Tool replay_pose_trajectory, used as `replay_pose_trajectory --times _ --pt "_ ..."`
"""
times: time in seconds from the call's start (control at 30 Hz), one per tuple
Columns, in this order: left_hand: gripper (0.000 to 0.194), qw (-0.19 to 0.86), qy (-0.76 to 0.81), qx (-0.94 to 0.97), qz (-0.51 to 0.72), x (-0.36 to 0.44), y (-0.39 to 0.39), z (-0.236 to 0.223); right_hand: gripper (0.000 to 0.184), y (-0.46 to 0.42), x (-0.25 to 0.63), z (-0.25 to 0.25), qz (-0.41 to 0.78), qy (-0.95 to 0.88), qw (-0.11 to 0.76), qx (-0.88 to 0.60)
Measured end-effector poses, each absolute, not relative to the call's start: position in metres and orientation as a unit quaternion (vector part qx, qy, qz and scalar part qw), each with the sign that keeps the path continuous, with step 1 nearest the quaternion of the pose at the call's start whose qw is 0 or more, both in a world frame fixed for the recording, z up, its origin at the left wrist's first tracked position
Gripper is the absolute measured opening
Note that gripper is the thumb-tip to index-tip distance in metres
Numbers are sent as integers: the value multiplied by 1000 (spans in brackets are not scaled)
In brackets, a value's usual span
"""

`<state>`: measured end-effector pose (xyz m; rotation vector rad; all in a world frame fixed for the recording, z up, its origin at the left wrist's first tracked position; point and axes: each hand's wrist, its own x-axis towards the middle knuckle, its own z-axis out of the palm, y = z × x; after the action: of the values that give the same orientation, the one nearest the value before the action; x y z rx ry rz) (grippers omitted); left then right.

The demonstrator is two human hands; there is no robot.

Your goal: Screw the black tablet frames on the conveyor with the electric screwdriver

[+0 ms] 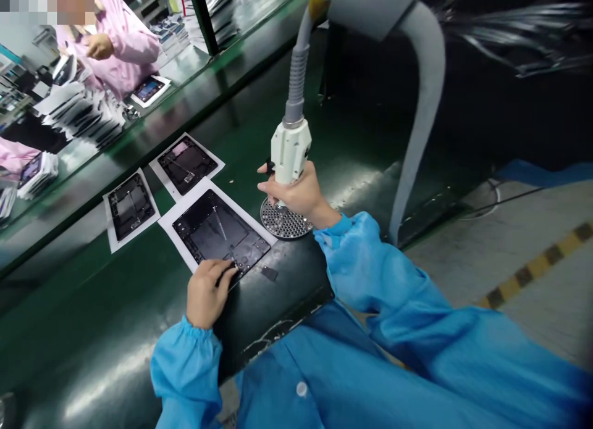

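My right hand [303, 194] is closed around a white powered screwdriver [290, 148], held upright with its lower end over a round perforated metal screw plate [287, 224]. A grey ribbed hose [299, 77] runs up from the tool. In front of me an opened black tablet housing [222, 228] lies on a white sheet [173, 222]. Pinched fingertips of my left hand [208, 290] rest at the housing's near edge; whatever is between them is too small to make out. A small dark flat piece [269, 273] lies on the bench beside that edge.
Two more opened tablet housings, one at the left [130, 207] and one behind [188, 163], lie on white sheets on the green bench [115, 305]. Across a raised ledge, a co-worker in pink [132, 46] stands by stacked parts [88, 111]. A thick grey hose [424, 102] hangs at right.
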<state>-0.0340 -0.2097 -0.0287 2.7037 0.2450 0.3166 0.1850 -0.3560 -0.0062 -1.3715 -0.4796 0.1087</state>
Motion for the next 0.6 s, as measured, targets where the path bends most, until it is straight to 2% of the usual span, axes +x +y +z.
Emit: replay_pose_trajectory --times 0.2,0.43,0.5,0.6 --pt "21 181 147 972 33 -32 -199 -25 17 -354 184 -8 61 -216 743 -630" --pt "17 260 190 946 23 -21 -194 -20 18 -351 188 -13 66 -216 744 -629" --pt "21 283 217 934 37 -18 -194 -17 19 -350 189 -14 73 -212 747 -626" --pt "24 301 252 911 124 -10 -195 -17 20 -349 190 -15 78 -211 747 -626"
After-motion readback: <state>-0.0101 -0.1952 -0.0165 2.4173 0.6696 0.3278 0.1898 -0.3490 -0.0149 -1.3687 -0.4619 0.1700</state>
